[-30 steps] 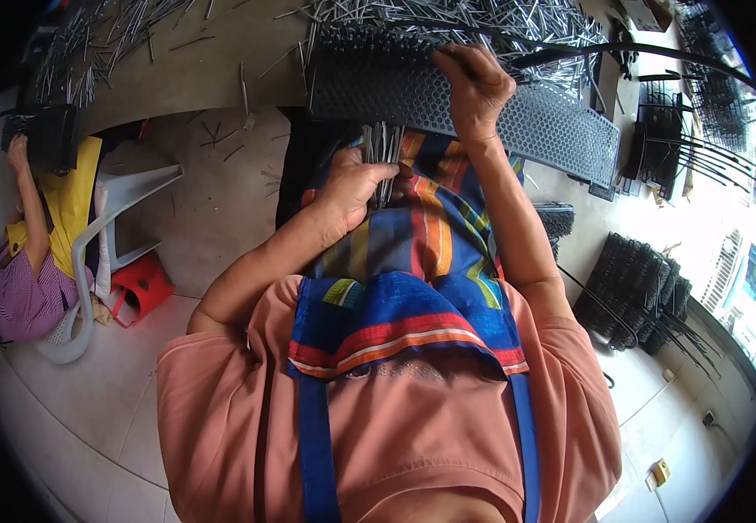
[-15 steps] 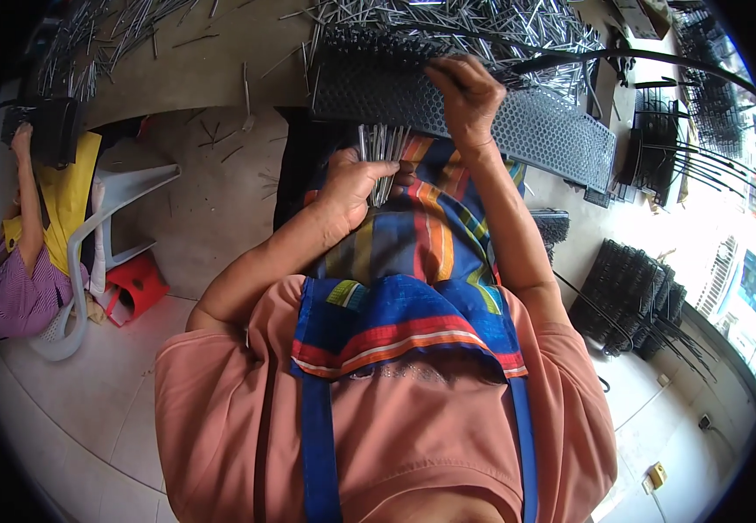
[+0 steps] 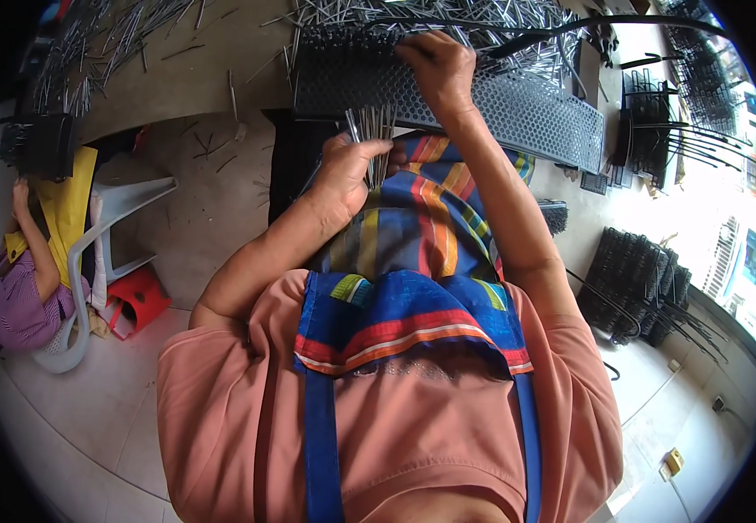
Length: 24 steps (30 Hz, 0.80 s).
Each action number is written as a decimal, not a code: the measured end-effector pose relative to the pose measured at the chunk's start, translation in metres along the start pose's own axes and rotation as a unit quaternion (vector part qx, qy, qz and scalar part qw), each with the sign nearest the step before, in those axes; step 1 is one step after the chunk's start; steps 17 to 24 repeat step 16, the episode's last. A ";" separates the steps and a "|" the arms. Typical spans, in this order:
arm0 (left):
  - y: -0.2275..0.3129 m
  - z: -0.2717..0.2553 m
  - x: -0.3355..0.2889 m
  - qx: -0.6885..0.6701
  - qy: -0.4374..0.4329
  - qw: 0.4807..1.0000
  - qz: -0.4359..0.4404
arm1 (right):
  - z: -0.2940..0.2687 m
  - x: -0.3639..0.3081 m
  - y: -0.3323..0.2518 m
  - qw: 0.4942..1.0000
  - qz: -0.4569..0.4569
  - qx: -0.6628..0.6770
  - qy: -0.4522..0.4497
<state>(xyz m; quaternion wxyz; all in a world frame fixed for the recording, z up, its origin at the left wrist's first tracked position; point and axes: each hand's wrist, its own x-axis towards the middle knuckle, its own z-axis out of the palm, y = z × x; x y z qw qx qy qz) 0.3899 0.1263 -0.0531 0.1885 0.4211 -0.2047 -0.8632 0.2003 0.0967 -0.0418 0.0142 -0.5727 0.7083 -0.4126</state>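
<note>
My left hand (image 3: 344,172) is closed round a bundle of thin metal rods (image 3: 377,129), which fan out at the top above my lap. Beyond it lies a long dark plate (image 3: 526,113) full of small round holes, slanting across the front of the work table. Dark short pieces (image 3: 343,42) stand in close rows along its far left part. At the right end of those rows, my right hand (image 3: 444,74) is closed in a pinch over the plate. Its fingertips hide whatever they hold, if anything.
Loose metal rods (image 3: 517,16) are heaped behind the plate. A black bent bar (image 3: 604,23) reaches over from the right. Stacked black racks (image 3: 626,283) stand on the floor at right. At far left, a co-worker (image 3: 33,292) sits on a grey plastic chair (image 3: 77,288) by a red container (image 3: 140,301).
My right hand has shifted slightly left and away along the plate. My left hand keeps its bundle. The co-worker's hand has dropped lower beside the dark block, and the whole view has shifted a little.
</note>
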 end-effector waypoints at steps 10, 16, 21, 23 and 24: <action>0.022 0.003 0.015 -0.025 0.021 0.999 0.014 | 0.024 0.005 0.010 0.995 -0.026 -0.086 -0.038; 0.021 -0.002 0.017 -0.022 0.030 0.999 0.003 | 0.018 0.003 0.006 0.991 0.012 -0.106 -0.085; 0.021 -0.002 0.017 -0.022 0.030 0.999 0.003 | 0.018 0.003 0.006 0.991 0.012 -0.106 -0.085; 0.021 -0.002 0.017 -0.022 0.030 0.999 0.003 | 0.018 0.003 0.006 0.991 0.012 -0.106 -0.085; 0.021 -0.002 0.017 -0.022 0.030 0.999 0.003 | 0.018 0.003 0.006 0.991 0.012 -0.106 -0.085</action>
